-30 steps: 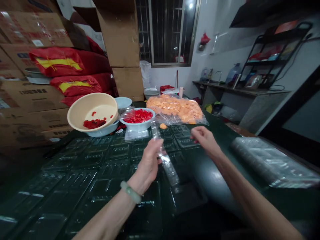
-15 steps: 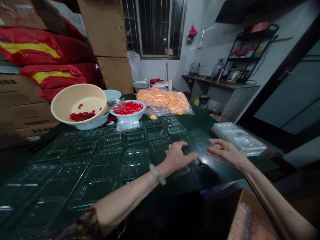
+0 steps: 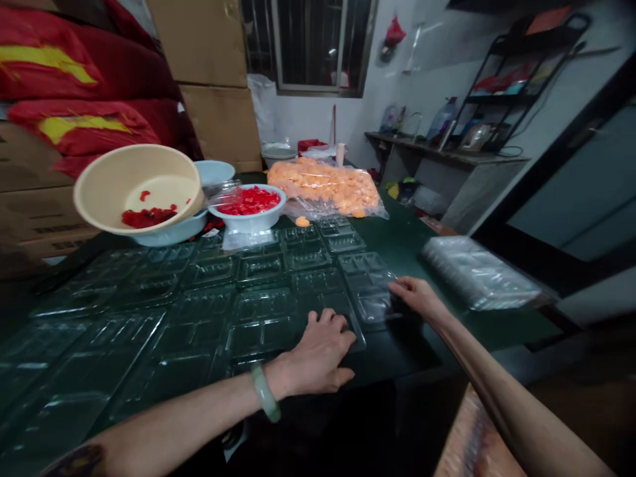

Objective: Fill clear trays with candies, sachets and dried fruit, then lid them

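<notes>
My right hand (image 3: 416, 298) pinches the right edge of a clear plastic tray (image 3: 370, 291) with moulded compartments, which lies on or just above the dark green table (image 3: 407, 248). My left hand (image 3: 320, 351), a pale green bangle (image 3: 265, 394) at its wrist, rests with fingers spread over the near edge of another clear tray (image 3: 318, 285). Several more such trays (image 3: 263, 311) are laid in rows over the left and middle of the table. A stack of clear trays (image 3: 479, 271), seemingly in plastic wrapping, stands to the right of my right hand.
Behind the trays are a tilted cream basin (image 3: 99, 185), a pale blue bowl (image 3: 251, 218) of small red packets and a clear bag of orange pieces (image 3: 322, 189). Cartons (image 3: 218, 126) and red bundles (image 3: 119, 126) are piled at left. An open box (image 3: 460, 430) stands at lower right.
My right hand has moved left with the tray, setting it beside the row. My left hand has shifted left and down, away from that tray. The view has turned slightly.
</notes>
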`<control>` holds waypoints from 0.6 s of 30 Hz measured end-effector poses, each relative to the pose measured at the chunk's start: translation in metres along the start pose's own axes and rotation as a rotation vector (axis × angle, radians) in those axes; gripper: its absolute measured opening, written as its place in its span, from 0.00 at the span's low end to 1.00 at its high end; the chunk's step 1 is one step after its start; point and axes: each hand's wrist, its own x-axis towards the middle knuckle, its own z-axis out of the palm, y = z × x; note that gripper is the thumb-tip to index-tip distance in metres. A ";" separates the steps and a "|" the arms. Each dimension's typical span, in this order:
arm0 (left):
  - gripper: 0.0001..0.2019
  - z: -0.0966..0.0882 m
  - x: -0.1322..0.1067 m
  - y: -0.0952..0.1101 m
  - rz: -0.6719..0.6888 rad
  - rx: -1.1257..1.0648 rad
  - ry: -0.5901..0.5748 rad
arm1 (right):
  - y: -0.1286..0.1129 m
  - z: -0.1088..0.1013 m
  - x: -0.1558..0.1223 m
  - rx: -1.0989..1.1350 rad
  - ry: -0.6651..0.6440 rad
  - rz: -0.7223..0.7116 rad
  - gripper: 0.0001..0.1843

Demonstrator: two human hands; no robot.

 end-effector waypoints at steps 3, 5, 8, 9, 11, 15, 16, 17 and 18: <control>0.19 -0.005 0.014 0.006 0.042 0.019 0.068 | -0.003 -0.008 -0.002 -0.277 0.062 -0.078 0.16; 0.19 -0.007 0.031 0.013 0.091 -0.005 0.082 | -0.002 -0.027 0.000 -0.447 0.214 -0.088 0.19; 0.18 -0.006 0.066 0.027 0.180 -0.151 0.060 | 0.009 -0.081 0.006 -0.617 0.533 0.012 0.21; 0.19 -0.003 0.080 0.033 0.222 -0.226 0.061 | 0.015 -0.101 0.008 -0.654 0.619 0.079 0.22; 0.21 0.006 0.114 0.045 0.305 -0.419 0.098 | 0.026 -0.135 0.012 -0.699 0.671 0.182 0.21; 0.20 0.035 0.187 0.071 0.120 -1.079 0.172 | 0.043 -0.155 0.008 -0.826 0.379 0.111 0.18; 0.18 0.041 0.203 0.078 0.053 -1.150 0.170 | 0.047 -0.152 0.005 -0.854 0.316 0.031 0.17; 0.15 0.046 0.217 0.085 0.013 -1.194 0.165 | 0.050 -0.148 0.002 -0.843 0.282 -0.054 0.17; 0.10 0.049 0.229 0.091 -0.023 -1.239 0.164 | 0.054 -0.144 -0.001 -0.761 0.282 -0.155 0.18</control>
